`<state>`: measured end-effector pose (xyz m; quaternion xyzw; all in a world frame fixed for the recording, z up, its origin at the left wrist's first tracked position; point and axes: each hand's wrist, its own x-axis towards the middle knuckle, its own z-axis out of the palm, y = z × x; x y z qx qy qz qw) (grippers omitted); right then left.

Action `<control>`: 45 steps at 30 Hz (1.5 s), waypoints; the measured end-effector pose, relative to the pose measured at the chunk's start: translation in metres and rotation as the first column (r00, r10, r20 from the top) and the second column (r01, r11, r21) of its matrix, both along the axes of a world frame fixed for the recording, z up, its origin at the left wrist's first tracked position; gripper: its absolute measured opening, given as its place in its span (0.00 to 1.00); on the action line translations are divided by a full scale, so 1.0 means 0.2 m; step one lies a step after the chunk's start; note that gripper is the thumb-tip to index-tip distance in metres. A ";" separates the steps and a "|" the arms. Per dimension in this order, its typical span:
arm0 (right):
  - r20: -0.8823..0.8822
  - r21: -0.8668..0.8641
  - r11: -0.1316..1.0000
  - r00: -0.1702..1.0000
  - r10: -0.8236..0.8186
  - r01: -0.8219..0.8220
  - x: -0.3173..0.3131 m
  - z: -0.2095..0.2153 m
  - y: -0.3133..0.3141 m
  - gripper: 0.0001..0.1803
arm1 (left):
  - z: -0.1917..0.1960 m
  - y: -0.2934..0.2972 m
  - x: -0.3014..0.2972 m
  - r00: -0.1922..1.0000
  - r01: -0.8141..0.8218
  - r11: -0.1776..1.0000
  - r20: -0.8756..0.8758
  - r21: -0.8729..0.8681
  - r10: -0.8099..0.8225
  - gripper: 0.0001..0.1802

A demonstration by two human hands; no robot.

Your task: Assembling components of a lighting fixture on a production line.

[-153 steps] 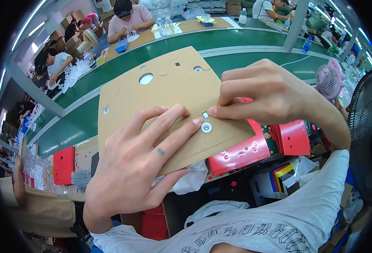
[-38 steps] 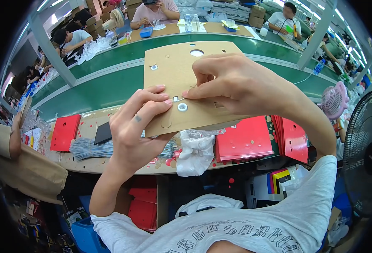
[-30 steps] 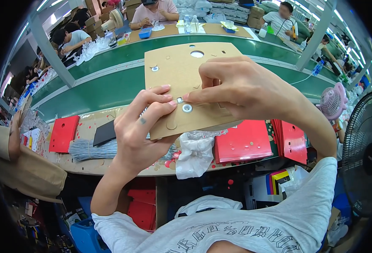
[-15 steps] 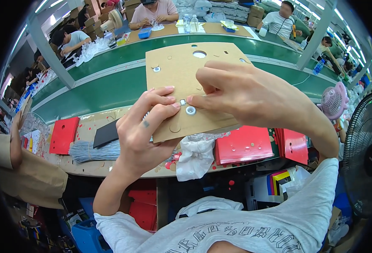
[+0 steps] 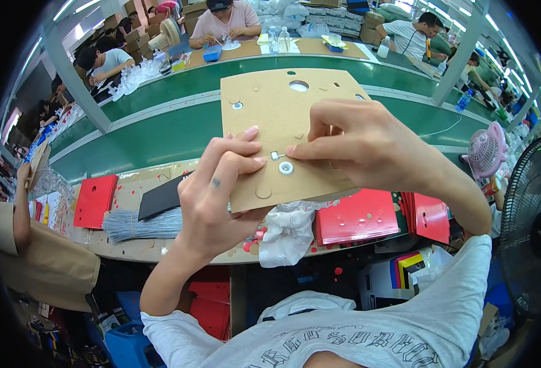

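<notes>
A brown cardboard sheet (image 5: 270,116) with punched holes and cut slits is held up tilted over the table. My left hand (image 5: 218,184) grips its left side, fingers on the face and thumb underneath. Close to those fingertips is a small rectangular slot (image 5: 274,156), with a white ring-shaped piece (image 5: 286,167) set just below it. From the slot a thin pale strand (image 5: 284,155) runs to my right hand (image 5: 356,144), whose thumb and bent forefinger are pinched at its end. The fingers of that hand partly hide what they hold.
On the table lie a bundle of grey wire ties (image 5: 141,226), a black sheet (image 5: 163,196), red sheets (image 5: 95,201), a red stack (image 5: 357,216) and a crumpled white bag (image 5: 287,236). A green conveyor (image 5: 160,135) runs beyond. Fans (image 5: 531,227) stand at right; co-workers sit opposite.
The sheet and both hands have shifted slightly right and down in view. My right thumb has drawn a little away from the slot, and the pale strand now shows between them.
</notes>
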<state>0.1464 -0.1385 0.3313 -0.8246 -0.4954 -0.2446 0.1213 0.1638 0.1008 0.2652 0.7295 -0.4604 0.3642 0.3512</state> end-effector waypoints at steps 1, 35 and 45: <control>0.001 0.001 1.000 1.000 -0.003 0.003 0.00 0.00 0.00 0.20 | 0.00 0.00 0.00 1.000 0.003 1.000 0.001 0.001 -0.003 0.26; -0.020 0.186 0.971 0.988 -0.152 0.153 -0.20 -0.13 0.04 0.29 | 0.22 0.09 0.04 0.784 0.183 0.983 -0.601 -0.011 -0.153 0.19; 0.020 0.271 0.954 0.990 -0.141 0.130 -0.16 -0.16 0.02 0.22 | 0.23 0.01 0.12 0.709 0.267 0.956 -0.647 -0.125 -0.282 0.03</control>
